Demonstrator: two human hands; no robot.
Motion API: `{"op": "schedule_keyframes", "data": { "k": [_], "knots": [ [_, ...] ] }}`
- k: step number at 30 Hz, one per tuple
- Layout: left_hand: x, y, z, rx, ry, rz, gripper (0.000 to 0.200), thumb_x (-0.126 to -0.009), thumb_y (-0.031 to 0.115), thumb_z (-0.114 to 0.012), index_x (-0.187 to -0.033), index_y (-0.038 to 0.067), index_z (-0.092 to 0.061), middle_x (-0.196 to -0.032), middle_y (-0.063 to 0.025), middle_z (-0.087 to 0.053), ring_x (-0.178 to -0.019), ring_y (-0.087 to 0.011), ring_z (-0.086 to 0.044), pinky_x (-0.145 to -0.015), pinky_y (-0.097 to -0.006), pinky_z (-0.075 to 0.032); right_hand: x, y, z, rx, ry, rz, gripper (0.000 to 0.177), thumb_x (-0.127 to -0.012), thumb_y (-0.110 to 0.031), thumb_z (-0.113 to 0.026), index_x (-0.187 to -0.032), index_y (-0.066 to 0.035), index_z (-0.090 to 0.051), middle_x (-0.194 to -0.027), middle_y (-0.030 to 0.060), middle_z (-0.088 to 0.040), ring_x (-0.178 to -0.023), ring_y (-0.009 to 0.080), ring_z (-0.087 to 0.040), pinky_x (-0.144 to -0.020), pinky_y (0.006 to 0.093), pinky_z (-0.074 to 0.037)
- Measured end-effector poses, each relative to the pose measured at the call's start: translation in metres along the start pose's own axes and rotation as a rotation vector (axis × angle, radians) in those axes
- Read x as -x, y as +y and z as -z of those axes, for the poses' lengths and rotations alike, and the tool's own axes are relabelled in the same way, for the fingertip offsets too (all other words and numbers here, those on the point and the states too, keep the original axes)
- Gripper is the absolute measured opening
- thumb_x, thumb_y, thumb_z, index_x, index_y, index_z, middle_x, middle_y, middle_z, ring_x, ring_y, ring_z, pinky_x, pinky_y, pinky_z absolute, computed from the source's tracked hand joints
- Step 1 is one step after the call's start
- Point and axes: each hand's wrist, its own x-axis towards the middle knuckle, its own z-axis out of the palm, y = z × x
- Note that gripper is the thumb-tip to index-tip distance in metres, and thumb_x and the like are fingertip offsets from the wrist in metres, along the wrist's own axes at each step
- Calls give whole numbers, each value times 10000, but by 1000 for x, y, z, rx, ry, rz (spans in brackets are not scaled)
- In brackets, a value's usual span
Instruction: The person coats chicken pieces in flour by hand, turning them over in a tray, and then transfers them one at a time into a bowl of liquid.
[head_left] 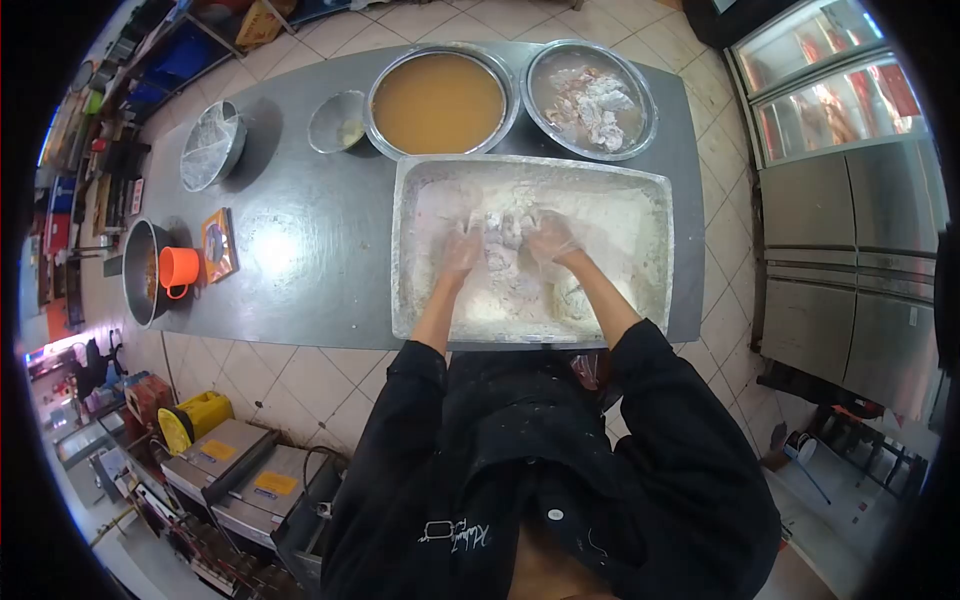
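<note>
A big rectangular metal tray (402, 270) of white flour (620, 215) lies in front of me. Both hands wear clear plastic gloves and reach down into the flour. My left hand (463, 247) is beside several flour-coated pieces (500, 230), which look like meat; its fingertips blend into the flour. My right hand (550, 240) bends its fingers around the right side of these pieces, touching them. Another coated lump (572, 298) lies near the tray's front, below my right wrist. Behind the tray, a metal bowl (650, 125) holds raw-looking pieces, some thick with flour.
A wide bowl of orange-brown liquid (440, 105) stands behind the tray, with a small metal bowl (335, 122) beside it. Farther left on the steel table (300, 200) are a plastic-covered bowl (213, 148), an orange mug (179, 268), another bowl (138, 285) and a packet (219, 246).
</note>
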Motion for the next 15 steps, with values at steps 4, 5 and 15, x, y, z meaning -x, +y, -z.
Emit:
{"op": "schedule_keyframes", "data": {
  "k": [4, 5, 15],
  "knots": [
    [-4, 8, -9, 267, -247, 197, 595, -904, 385, -488, -1321, -30, -401, -1308, -178, -474, -1186, -290, -469, -985, -379, -383, 9, -5, -24, -498, -68, -178, 591, -821, -272, -624, -1287, 24, -413, -1172, 176, -542, -1086, 257, -523, -912, 352, -415],
    [-8, 1, -13, 268, -245, 191, 595, -904, 385, -488, -1321, -30, -401, -1308, -178, -474, -1186, -290, -469, -985, -379, -383, 8, -2, -29, -638, -96, -213, 621, -816, -261, -632, -1310, 17, -379, -1218, 179, -503, -1129, 254, -489, -946, 344, -388],
    [29, 30, 27, 562, -154, -6, 473, -835, 257, -631, -1212, -5, -522, -1155, -119, -574, -1006, -211, -570, -905, -336, -423, 20, -3, 11, -495, 24, 0, 639, -685, -230, -712, -1219, 23, -469, -1149, 194, -561, -1079, 281, -536, -922, 340, -421]
  ]
}}
